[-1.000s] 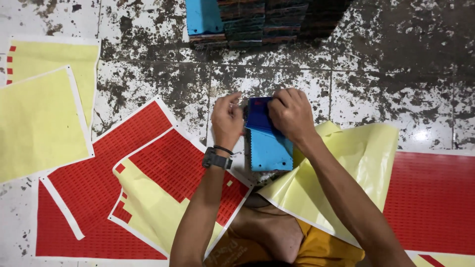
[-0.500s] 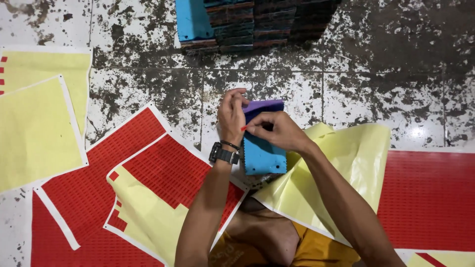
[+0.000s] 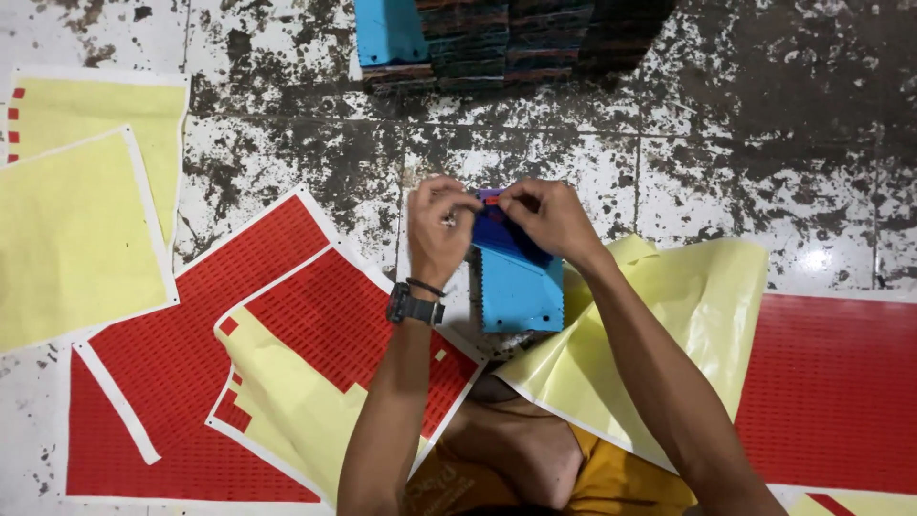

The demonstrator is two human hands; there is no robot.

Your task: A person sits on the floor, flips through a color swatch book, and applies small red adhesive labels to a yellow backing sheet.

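We observe both hands pinched on the top edge of a flat blue rectangular card (image 3: pixel 519 287), held above the stained tile floor (image 3: pixel 726 162). Left hand (image 3: pixel 437 229), with a black wristwatch (image 3: pixel 413 308), grips the upper left corner; right hand (image 3: pixel 546 218) grips the upper right, fingers closed over a small red sticker at the edge. Red sticker sheets (image 3: pixel 315 334) and yellow backing papers (image 3: pixel 659 334) lie beneath. A stack of blue cards (image 3: pixel 449 43) sits well apart, farther along the floor.
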